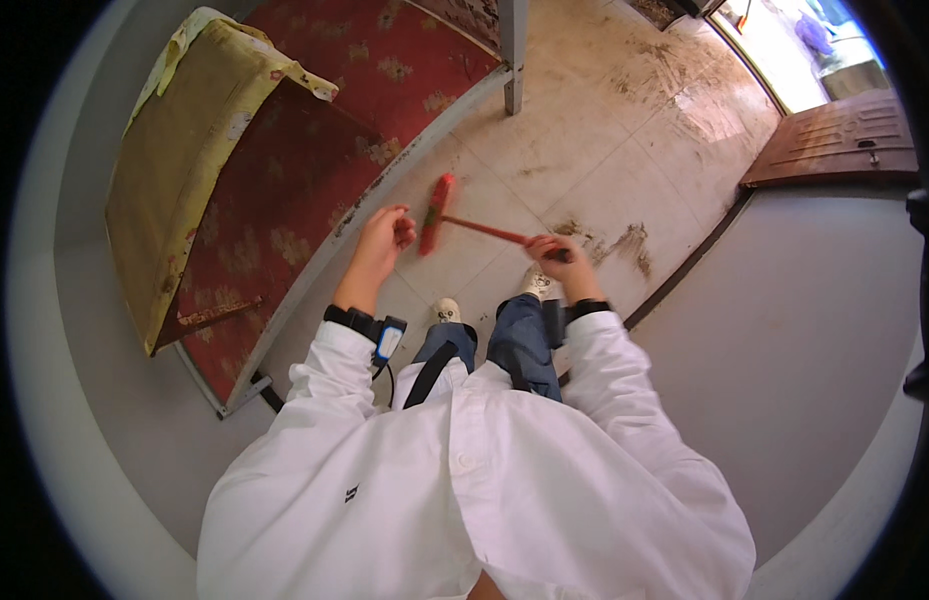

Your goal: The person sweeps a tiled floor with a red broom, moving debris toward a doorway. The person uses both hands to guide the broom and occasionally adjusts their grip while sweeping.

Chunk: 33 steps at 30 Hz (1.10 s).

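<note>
A red broom [485, 230] with a slim handle is gripped near its black end by my right hand [556, 259]. Its wide head [437, 214] lies to the left, blurred, over the pale tiles; whether it touches the floor I cannot tell. My left hand [390, 229] is just left of the broom head, fingers loosely curled and apart, with nothing visible in it. Dark dirt smears [629, 251] mark the tiled floor [584, 172] beyond my right hand.
On the left stands a metal-framed bed [434, 135] with a red flowered surface, and a worn yellowish-brown panel [179, 165] rises over it. A grey wall [779, 300] runs along the right. A brown door [832, 142] stands beside the bright doorway at upper right.
</note>
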Each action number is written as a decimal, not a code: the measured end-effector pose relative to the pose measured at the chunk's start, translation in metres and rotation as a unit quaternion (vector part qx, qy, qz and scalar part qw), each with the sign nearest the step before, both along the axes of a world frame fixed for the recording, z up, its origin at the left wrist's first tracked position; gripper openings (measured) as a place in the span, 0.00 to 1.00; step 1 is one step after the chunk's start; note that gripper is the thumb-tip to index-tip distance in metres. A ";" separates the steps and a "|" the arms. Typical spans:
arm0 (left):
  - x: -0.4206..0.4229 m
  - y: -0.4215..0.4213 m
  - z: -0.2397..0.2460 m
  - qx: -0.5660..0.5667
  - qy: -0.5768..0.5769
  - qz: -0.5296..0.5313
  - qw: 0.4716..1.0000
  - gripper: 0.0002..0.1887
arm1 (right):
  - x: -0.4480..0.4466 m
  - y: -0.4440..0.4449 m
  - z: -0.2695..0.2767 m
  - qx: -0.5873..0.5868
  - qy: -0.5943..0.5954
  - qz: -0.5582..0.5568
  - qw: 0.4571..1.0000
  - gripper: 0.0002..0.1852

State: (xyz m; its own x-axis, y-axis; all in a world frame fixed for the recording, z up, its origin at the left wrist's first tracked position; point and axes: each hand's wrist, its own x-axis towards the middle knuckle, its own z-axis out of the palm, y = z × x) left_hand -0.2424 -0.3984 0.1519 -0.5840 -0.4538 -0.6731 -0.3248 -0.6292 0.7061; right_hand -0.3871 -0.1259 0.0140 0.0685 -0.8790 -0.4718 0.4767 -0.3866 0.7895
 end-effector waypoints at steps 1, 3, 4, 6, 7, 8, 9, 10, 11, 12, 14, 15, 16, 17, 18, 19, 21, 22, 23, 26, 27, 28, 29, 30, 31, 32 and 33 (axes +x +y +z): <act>-0.010 0.008 0.000 0.009 0.008 0.000 1.000 0.07 | -0.025 0.024 0.008 0.045 0.002 0.000 0.999 0.16; -0.032 0.024 -0.001 0.025 0.020 0.008 0.999 0.07 | -0.077 0.063 0.031 0.056 0.127 0.101 0.985 0.12; -0.039 0.030 -0.001 0.029 0.034 0.001 0.999 0.07 | -0.096 0.079 0.045 0.083 0.157 0.119 0.977 0.11; -0.045 0.039 0.000 0.022 0.031 0.002 0.999 0.07 | -0.127 0.099 0.072 0.154 0.199 0.155 0.955 0.10; -0.047 0.041 0.000 0.016 0.051 -0.005 0.999 0.07 | -0.139 0.102 0.084 0.163 0.242 0.180 0.940 0.10; -0.046 0.041 0.000 0.015 0.040 0.007 0.999 0.07 | -0.145 0.100 0.092 0.182 0.243 0.183 0.935 0.10; -0.044 0.040 0.000 0.013 0.043 0.015 0.999 0.07 | -0.148 0.095 0.099 0.181 0.245 0.185 0.934 0.10; -0.040 0.037 0.000 0.011 0.044 0.022 0.999 0.07 | -0.148 0.089 0.106 0.181 0.246 0.187 0.933 0.10; -0.035 0.033 0.000 0.010 0.043 0.042 0.998 0.07 | -0.143 0.080 0.110 0.181 0.276 0.219 0.918 0.09; -0.029 0.029 0.000 0.010 0.042 0.062 0.997 0.07 | -0.132 0.068 0.111 0.181 0.304 0.250 0.901 0.08; -0.016 0.022 0.000 0.013 0.044 0.096 0.994 0.07 | -0.104 0.045 0.115 0.174 0.349 0.301 0.870 0.05; -0.009 0.019 0.000 0.017 0.047 0.109 0.993 0.07 | -0.084 0.034 0.117 0.161 0.357 0.315 0.864 0.03; -0.001 0.015 0.000 0.016 0.047 0.123 0.991 0.07 | -0.064 0.021 0.119 0.180 0.361 0.330 0.853 0.02; 0.006 0.013 0.000 0.020 0.049 0.124 0.991 0.07 | -0.045 0.009 0.121 0.179 0.352 0.332 0.857 0.03; 0.014 0.011 0.001 0.020 0.047 0.125 0.991 0.07 | -0.029 -0.003 0.122 0.160 0.329 0.327 0.871 0.04; 0.022 0.009 0.001 0.013 0.050 0.124 0.991 0.07 | -0.015 -0.015 0.123 0.108 0.291 0.305 0.900 0.04; 0.040 0.006 0.003 0.023 0.041 0.127 0.991 0.07 | 0.010 -0.043 0.117 0.076 0.279 0.262 0.921 0.04; 0.050 0.005 0.004 0.021 0.035 0.131 0.991 0.07 | 0.022 -0.058 0.111 0.059 0.278 0.251 0.926 0.05; 0.061 0.004 0.005 0.024 0.032 0.136 0.990 0.07 | 0.032 -0.073 0.104 0.023 0.269 0.231 0.935 0.05; 0.086 -0.001 0.009 0.017 0.011 0.154 0.988 0.07 | 0.055 -0.110 0.075 0.019 0.245 0.224 0.943 0.05; 0.092 0.000 0.009 0.015 0.006 0.160 0.987 0.07 | 0.058 -0.116 0.066 0.046 0.235 0.220 0.946 0.05; 0.095 0.001 0.009 0.014 -0.005 0.170 0.985 0.07 | 0.058 -0.119 0.057 0.056 0.219 0.210 0.951 0.04; 0.094 0.002 0.008 0.020 0.007 0.168 0.986 0.06 | 0.057 -0.118 0.050 0.084 0.201 0.195 0.956 0.04; 0.092 0.002 0.006 0.026 0.011 0.170 0.985 0.06 | 0.052 -0.113 0.044 0.091 0.179 0.178 0.963 0.06; 0.088 0.004 0.005 0.030 0.006 0.176 0.984 0.06 | 0.046 -0.103 0.040 0.052 0.170 0.148 0.973 0.06; 0.082 0.005 0.004 0.031 0.020 0.158 0.987 0.06 | 0.037 -0.087 0.039 0.052 0.160 0.122 0.978 0.07; 0.074 0.006 0.002 0.030 0.028 0.144 0.989 0.06 | 0.025 -0.070 0.039 0.035 0.143 0.096 0.984 0.07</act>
